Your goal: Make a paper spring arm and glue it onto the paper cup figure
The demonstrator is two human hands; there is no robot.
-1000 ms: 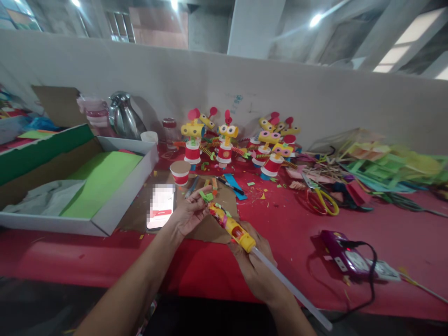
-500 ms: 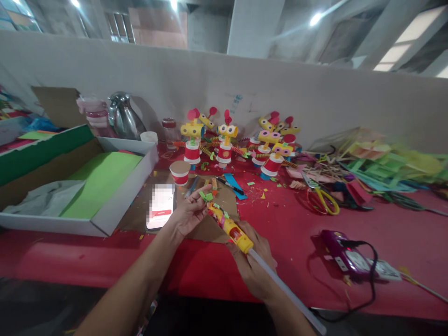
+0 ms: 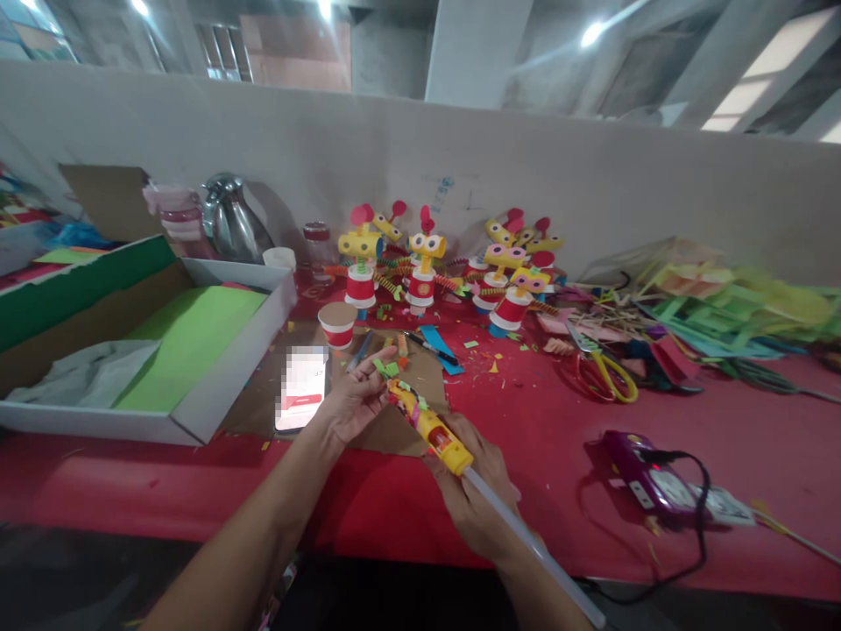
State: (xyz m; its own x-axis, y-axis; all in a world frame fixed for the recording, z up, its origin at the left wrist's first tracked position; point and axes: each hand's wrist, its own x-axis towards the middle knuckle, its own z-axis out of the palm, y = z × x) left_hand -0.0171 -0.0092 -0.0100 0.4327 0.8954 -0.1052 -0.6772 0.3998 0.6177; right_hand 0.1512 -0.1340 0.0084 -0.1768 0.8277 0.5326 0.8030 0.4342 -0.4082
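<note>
As my right hand [image 3: 479, 491] wraps around a yellow plastic glue gun [image 3: 428, 427] with a long translucent glue stick [image 3: 535, 550] at its rear, my loosely curled left hand [image 3: 360, 403] pinches a small light-green paper piece [image 3: 387, 370] just beside the nozzle [image 3: 392, 386], over a flat brown cardboard sheet [image 3: 394, 434] on the red surface [image 3: 558, 456]. I cannot tell remotely whether nozzle and paper touch.

The left forearm [image 3: 256, 517] slants inward and away from the body, the left hand [image 3: 358, 399] palm partly upturned with fingertips pinched together. The right forearm [image 3: 545, 583] angles in oppositely, and the right hand [image 3: 479, 499] curls in a grip.
</note>
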